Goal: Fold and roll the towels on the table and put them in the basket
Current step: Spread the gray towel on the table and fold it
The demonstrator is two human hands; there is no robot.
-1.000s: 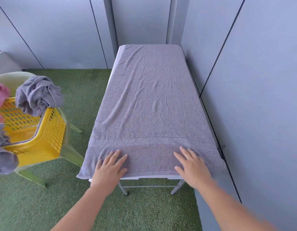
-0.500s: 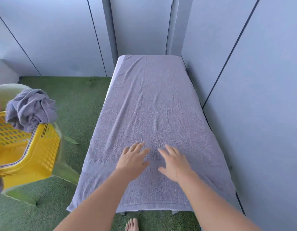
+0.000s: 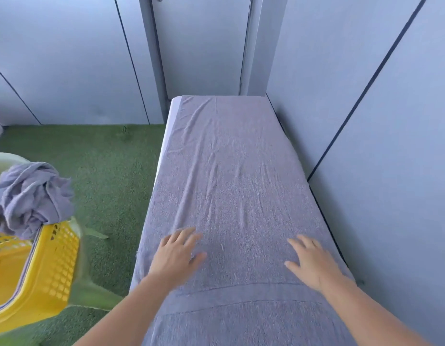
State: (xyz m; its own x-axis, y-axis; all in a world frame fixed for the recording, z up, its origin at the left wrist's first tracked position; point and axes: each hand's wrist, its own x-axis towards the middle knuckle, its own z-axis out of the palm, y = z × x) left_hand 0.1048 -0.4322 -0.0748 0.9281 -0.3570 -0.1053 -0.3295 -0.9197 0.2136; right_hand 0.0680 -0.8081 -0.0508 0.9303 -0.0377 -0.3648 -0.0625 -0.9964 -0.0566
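Note:
A large grey towel lies spread flat over the whole narrow table, with light wrinkles down its middle. My left hand rests flat on the towel near its left edge, fingers straight. My right hand lies flat on the towel near its right edge, fingers spread. A yellow basket stands at the left on a pale green chair, and a crumpled grey towel hangs over its rim.
Grey wall panels run tight along the table's right side and behind its far end. Green artificial grass covers the floor between the table and the basket.
Both hands slid up the towel from its near hem, came together at the middle, then swept apart toward the left and right edges. The view has moved closer over the table.

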